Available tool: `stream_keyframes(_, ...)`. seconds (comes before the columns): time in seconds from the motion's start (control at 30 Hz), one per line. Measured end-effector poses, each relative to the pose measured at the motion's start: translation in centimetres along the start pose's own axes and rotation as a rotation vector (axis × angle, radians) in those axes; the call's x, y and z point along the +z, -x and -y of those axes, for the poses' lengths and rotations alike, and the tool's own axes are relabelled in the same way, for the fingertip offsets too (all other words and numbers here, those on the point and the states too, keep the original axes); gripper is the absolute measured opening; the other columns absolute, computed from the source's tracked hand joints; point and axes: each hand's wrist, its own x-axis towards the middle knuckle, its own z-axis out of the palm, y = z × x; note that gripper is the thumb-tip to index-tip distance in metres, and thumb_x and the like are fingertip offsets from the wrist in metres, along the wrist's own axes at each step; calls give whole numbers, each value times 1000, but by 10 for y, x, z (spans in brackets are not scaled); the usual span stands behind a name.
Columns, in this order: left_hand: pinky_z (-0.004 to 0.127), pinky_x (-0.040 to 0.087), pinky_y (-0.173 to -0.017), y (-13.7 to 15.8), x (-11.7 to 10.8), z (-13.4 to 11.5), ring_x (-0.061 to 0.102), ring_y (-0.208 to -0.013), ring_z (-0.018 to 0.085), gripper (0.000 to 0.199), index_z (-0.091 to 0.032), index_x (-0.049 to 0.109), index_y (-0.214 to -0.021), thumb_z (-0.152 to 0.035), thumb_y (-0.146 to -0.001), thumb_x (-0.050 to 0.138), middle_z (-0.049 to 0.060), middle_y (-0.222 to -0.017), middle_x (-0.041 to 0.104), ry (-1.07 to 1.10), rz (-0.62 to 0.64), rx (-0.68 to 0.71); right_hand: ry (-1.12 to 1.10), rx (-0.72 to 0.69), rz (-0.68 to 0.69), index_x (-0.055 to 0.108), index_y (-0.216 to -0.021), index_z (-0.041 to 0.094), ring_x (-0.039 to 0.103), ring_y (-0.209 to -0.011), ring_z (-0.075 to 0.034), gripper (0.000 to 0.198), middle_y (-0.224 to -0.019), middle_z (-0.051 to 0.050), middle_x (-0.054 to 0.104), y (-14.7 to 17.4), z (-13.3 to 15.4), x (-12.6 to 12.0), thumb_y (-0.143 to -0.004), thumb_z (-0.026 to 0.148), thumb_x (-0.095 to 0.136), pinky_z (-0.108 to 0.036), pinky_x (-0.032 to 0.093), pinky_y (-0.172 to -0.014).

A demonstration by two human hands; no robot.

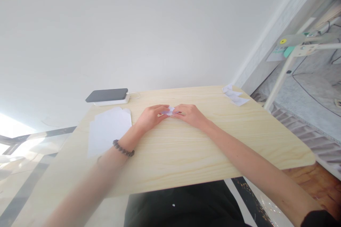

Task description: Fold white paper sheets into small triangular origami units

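Between my two hands is a small piece of folded white paper [170, 110], held just over the middle of the table. My left hand [152, 117] pinches its left side, thumb below and fingers above. On the other side, my right hand [191, 114] grips the paper's right end the same way. Fingers cover much of the paper, so its full folded shape cannot be made out. A dark beaded bracelet [123, 148] circles my left wrist.
White paper sheets [109, 131] lie stacked on the light wooden table [170, 163], left of my hands. Behind them a dark phone [108, 95] rests on a white block with a cable. Folded paper pieces [234, 95] sit at the far right corner. A white wall stands behind.
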Motion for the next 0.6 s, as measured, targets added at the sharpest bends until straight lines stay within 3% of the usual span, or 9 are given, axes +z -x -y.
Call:
stream_keyframes(0.17,23,47,-66,0,-1,1,60,-76,12,20,-19,61,-84,-34,-80,48,4,-97,62,28,19,9,-7,26,20,64,-83,20,59,-74,-14,17,-85,-3,65,0,1,-1,-78,32,52,-25,43,-68)
stream_keyframes(0.6,21,44,-64,-3,-3,-3,58,-66,11,22,-19,61,-75,-40,-73,57,0,-76,65,90,-13,-150,-196,155,-34,66,-79,19,61,-72,-13,16,-82,-1,67,-1,2,-1,-73,31,58,-22,45,-64)
